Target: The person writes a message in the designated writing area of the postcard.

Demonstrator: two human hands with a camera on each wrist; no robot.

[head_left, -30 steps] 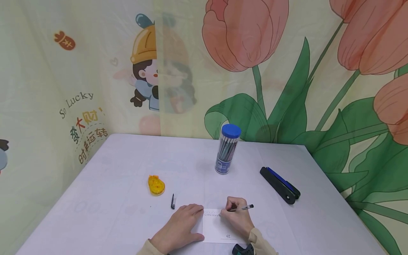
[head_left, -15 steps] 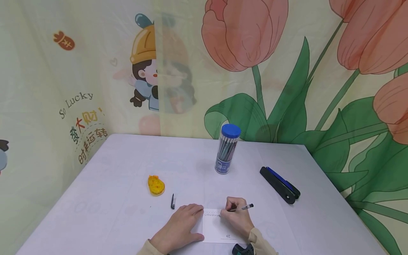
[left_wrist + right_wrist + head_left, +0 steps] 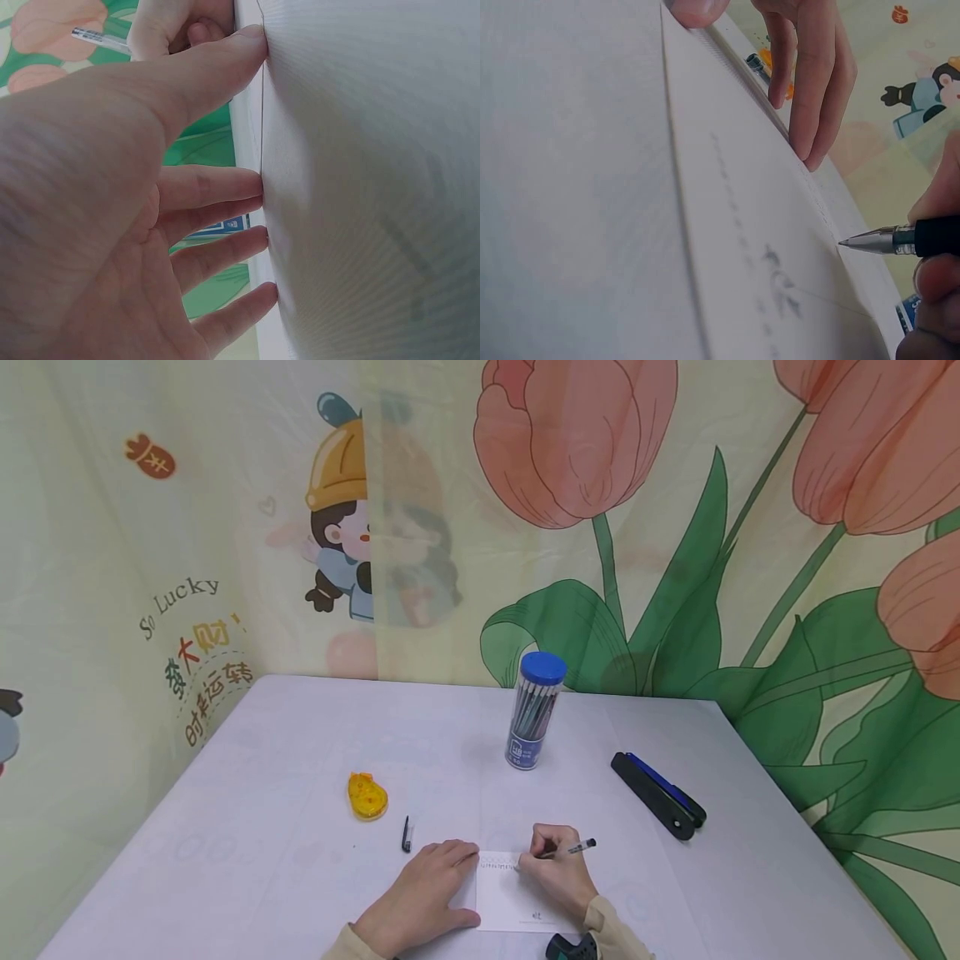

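Observation:
A white sheet of paper (image 3: 498, 897) lies at the table's near side, with rows of small handwritten marks along its top and a dark character near its bottom. My left hand (image 3: 431, 893) rests at the sheet's left edge. In the left wrist view its thumb and spread, fairly straight fingers (image 3: 225, 251) touch down along that edge. With curled fingers my right hand (image 3: 558, 872) pinches a black-gripped pen (image 3: 573, 849). In the right wrist view the pen's metal tip (image 3: 855, 241) is right at the paper near the written row.
A loose pen cap (image 3: 407, 835) and a yellow drop-shaped case (image 3: 367, 796) lie left of the sheet. Behind stands a clear tub of pencils (image 3: 535, 714) with a blue lid. A black and blue stapler (image 3: 658, 796) lies to the right. A printed curtain (image 3: 420, 527) hangs behind the table.

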